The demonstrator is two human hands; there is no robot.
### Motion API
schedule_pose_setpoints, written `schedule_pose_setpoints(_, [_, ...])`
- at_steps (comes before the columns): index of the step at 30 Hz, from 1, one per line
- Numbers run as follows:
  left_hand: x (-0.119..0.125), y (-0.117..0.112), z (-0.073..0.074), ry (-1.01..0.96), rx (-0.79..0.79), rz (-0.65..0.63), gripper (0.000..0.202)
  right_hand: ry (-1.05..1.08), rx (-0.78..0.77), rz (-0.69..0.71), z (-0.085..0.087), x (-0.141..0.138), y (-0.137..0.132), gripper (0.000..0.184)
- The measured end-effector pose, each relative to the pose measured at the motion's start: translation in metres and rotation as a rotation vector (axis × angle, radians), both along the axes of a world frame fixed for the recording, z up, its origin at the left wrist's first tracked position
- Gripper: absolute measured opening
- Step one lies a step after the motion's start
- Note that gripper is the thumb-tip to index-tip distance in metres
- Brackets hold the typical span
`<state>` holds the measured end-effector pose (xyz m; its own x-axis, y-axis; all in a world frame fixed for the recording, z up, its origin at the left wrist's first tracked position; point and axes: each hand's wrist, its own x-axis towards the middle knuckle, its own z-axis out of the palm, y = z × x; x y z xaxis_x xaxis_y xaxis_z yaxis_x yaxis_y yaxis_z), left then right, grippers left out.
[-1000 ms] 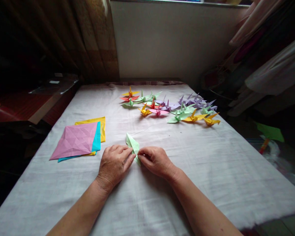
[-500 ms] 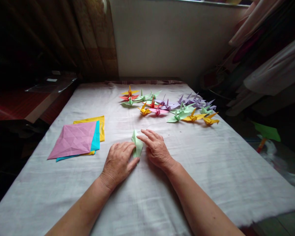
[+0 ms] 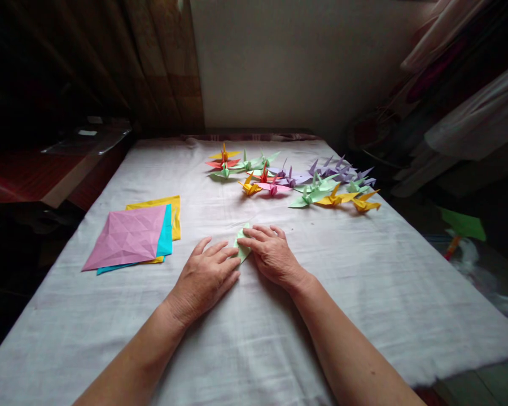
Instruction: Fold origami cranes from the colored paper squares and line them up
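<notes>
A small folded piece of pale green origami paper [image 3: 242, 243] lies on the cloth between my hands, partly covered by fingers. My right hand [image 3: 273, 254] bends over its right side, index finger pressed on the paper and thumb hidden beneath. From the left, my left hand [image 3: 209, 276] rests low with its fingers spread, the fingertips at the paper's near left edge. Beyond my hands stand several finished paper cranes in orange, red, pink, purple and green, among them a pink crane [image 3: 273, 188] and a yellow crane [image 3: 249, 186].
Left of my hands is a stack of creased paper sheets, a pink sheet [image 3: 131, 237] over a blue sheet [image 3: 165, 237] and a yellow sheet [image 3: 176, 217]. A white cloth [image 3: 364, 293] covers the table. Clear plastic packaging [image 3: 88, 141] lies on a brown surface at far left.
The green paper has shifted slightly right and now lies tilted. My left fingers have spread and loosened from it, while my right index finger has come down on it.
</notes>
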<state>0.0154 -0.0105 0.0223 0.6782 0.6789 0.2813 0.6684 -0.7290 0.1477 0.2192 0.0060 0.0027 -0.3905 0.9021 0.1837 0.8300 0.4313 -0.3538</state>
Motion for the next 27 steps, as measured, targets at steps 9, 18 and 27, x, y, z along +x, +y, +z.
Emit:
schedule_pose_setpoints(9, [-0.001, 0.001, -0.008, -0.013, 0.108, 0.071, 0.021, 0.106, 0.025, -0.011, 0.005, 0.005, -0.009, 0.040])
schedule_pose_setpoints(18, [-0.021, 0.013, -0.014, -0.025, 0.041, 0.114, 0.026, 0.131, 0.100, 0.020, 0.001, -0.010, -0.009, 0.016])
schedule_pose_setpoints(27, [-0.007, 0.010, -0.010, -0.070, 0.064, 0.204, 0.014, 0.107, 0.119, -0.014, -0.002, -0.019, -0.007, 0.012])
